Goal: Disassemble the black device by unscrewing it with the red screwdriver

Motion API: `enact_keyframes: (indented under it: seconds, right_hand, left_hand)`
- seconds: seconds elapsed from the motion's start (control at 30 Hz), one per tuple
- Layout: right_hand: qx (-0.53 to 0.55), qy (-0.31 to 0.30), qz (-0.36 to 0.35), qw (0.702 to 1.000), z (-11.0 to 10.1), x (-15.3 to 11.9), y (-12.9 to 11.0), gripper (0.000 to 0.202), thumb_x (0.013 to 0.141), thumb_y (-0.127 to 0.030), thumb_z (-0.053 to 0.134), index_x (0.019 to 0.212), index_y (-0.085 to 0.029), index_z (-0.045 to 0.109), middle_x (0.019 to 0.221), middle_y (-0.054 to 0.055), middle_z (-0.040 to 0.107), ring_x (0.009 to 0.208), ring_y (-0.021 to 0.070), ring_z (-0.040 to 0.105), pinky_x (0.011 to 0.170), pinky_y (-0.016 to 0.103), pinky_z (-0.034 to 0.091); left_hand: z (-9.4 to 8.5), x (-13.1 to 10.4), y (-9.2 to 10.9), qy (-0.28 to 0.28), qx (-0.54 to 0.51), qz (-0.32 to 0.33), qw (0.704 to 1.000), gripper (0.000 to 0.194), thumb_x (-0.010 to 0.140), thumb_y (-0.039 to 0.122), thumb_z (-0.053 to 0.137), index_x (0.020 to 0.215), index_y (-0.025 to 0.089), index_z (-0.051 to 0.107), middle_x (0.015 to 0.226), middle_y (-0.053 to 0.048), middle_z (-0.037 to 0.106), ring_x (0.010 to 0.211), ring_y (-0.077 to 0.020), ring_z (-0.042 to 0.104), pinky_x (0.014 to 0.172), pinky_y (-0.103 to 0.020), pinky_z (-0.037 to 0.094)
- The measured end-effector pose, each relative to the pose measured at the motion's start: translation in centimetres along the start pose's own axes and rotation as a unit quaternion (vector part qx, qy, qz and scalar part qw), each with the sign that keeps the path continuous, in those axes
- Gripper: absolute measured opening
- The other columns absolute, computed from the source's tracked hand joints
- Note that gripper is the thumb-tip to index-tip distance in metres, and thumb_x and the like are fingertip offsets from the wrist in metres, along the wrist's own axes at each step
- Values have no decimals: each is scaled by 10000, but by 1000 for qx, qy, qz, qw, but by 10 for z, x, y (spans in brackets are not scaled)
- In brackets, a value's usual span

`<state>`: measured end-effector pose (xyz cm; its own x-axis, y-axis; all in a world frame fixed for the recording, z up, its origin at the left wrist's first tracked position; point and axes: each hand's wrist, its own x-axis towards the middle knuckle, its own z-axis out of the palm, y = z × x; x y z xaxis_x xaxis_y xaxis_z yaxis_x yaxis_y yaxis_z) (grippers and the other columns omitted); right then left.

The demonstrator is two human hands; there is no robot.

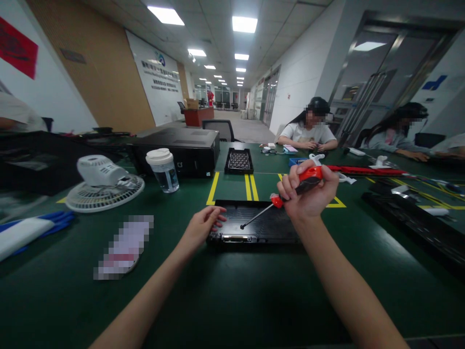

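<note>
Green table (pixel 232 295): slanted screwdriver (pixel 279 200) risks a slip

Fingers of the right hand (pixel 310 196) wrap the red-and-black handle (pixel 311 175); those of the left hand (pixel 202 224), loosely bent and clasping nothing, rest at the left edge of a black casing (pixel 271 226) flat on the table. The tool's slant could send its tip (pixel 242 227) skidding; so light a left touch might let the casing swivel.

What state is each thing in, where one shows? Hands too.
Black panel: lying flat
Screwdriver: gripped, tip pointed down at the panel
Right hand: closed around the screwdriver handle
Left hand: partly open, at the panel's left end
Cup: upright, lid on
White fan: lying grille-down
Ceiling lights: on
</note>
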<state>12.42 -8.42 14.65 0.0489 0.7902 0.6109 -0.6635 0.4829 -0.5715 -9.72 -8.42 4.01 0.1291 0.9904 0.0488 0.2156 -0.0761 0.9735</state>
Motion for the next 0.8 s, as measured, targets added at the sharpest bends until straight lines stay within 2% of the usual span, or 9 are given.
enact_keyframes:
  seconds: [0.07, 0.13, 0.23, 0.33, 0.5, 0.8]
  right_hand:
    - [-1, -3, 10, 1000, 0, -1, 5, 305, 770, -453, 388, 624, -198, 468, 454, -50, 412, 298, 69, 315, 303, 196, 261]
    - [-1, -8, 24, 1000, 1, -1, 12, 300, 777, -440, 375, 625, -198, 466, 456, -48, 415, 299, 70, 321, 304, 197, 266]
    - [1, -23, 51, 998, 3, -2, 27, 302, 781, -435, 362, 630, -197, 470, 457, -46, 422, 301, 71, 336, 304, 197, 276]
    - [-2, -36, 75, 997, 4, 0, 44, 301, 784, -446, 354, 644, -205, 464, 462, -52, 433, 303, 70, 343, 303, 193, 288]
    - [-2, -43, 104, 994, 10, 5, 70, 292, 793, -437, 340, 660, -204, 455, 461, -57, 439, 305, 66, 342, 307, 189, 302]
    - [-4, -82, 133, 988, 20, 6, 98, 289, 816, -411, 366, 677, -184, 478, 475, -45, 471, 314, 60, 373, 311, 178, 317]
  left_hand:
    - [-11, 5, -3, 43, 105, 20, 993, 420, 779, 491, 462, 1005, 159, 584, 841, -56, 661, 694, -146, 597, 639, -274, 467]
    - [-17, 8, -5, 73, 219, 27, 973, 361, 788, 443, 460, 995, 177, 591, 867, -46, 667, 739, -156, 606, 699, -280, 462]
    - [-19, 8, -8, 76, 357, 2, 931, 318, 807, 393, 451, 1020, 199, 586, 926, -51, 665, 802, -175, 609, 732, -278, 452]
    - [-18, 7, -12, 58, 443, -32, 894, 326, 818, 395, 449, 1058, 212, 573, 956, -61, 664, 854, -196, 610, 742, -284, 447]
    - [-17, 8, -22, 23, 512, -39, 858, 340, 834, 446, 406, 1056, 244, 567, 934, -71, 671, 865, -217, 618, 720, -307, 453]
    - [-13, 9, -27, 30, 547, -44, 835, 364, 850, 440, 378, 1120, 238, 515, 914, -114, 662, 840, -257, 629, 694, -346, 460]
